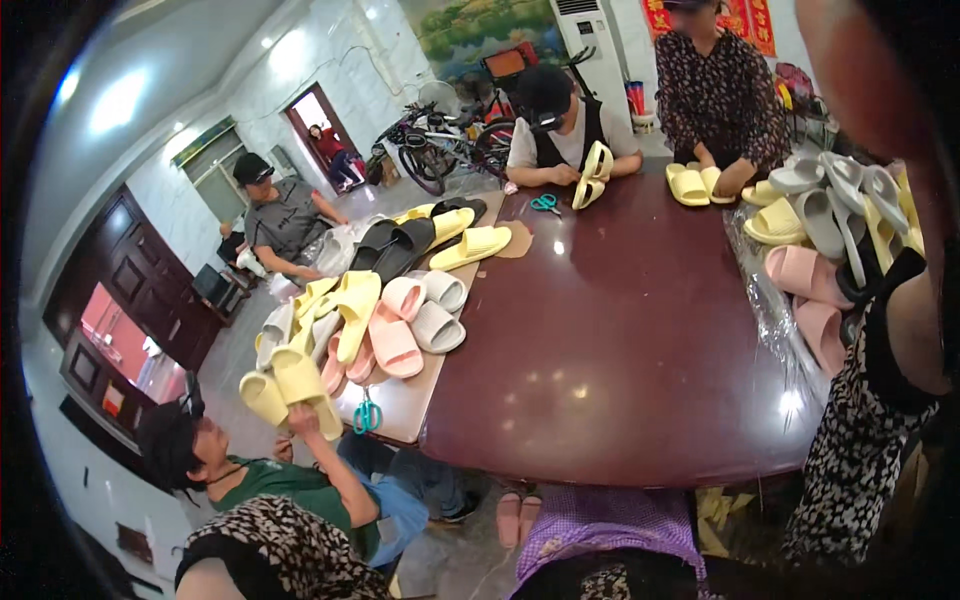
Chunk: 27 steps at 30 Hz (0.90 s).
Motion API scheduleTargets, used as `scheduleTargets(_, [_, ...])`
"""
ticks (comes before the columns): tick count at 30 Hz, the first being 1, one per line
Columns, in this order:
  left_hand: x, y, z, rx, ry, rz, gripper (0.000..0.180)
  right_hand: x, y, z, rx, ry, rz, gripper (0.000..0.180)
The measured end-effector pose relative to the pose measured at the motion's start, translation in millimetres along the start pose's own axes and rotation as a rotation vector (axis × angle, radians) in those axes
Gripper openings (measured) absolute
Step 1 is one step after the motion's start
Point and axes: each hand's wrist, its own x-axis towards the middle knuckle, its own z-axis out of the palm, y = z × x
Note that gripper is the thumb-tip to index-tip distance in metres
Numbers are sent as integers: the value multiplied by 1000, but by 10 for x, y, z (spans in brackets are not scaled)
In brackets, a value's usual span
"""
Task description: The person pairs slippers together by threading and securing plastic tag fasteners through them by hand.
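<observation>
My right arm is raised along the right edge in a black-and-white patterned sleeve [850, 450]. A blurred, skin-coloured shape at the upper right, close to the camera, looks like my right hand [862, 90]; its fingers cannot be made out. Nearest to that arm is a pile of slippers: grey slippers [822, 222], pink slippers [805, 275] and yellow slippers [775, 222]. Clear plastic film [775, 305] lies beside them. Of my left arm only the patterned sleeve [285, 545] and some bare skin show at lower left; the left hand is out of view.
A glossy dark red table [600, 350] stands before me. Another slipper pile [395, 335] covers its left side, with teal scissors [367, 412] near; more scissors [545, 203] lie farther back. Co-workers sit and stand around, several handling slippers. A purple checked cloth [610, 530] covers my lap.
</observation>
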Motion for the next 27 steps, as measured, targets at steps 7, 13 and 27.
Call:
scheduleTargets(7, [-932, 891, 299, -153, -302, -199, 8, -8, 61, -62, -65, -17, 57, 25])
scheduleTargets(13, [389, 2084, 305, -228, -399, 334, 21, 152, 57, -54, -144, -109, 37, 26])
scheduleTargets(27, [-1885, 905, 470, -294, -653, -462, 17, -2029, 677, -908, -580, 619, 471, 15])
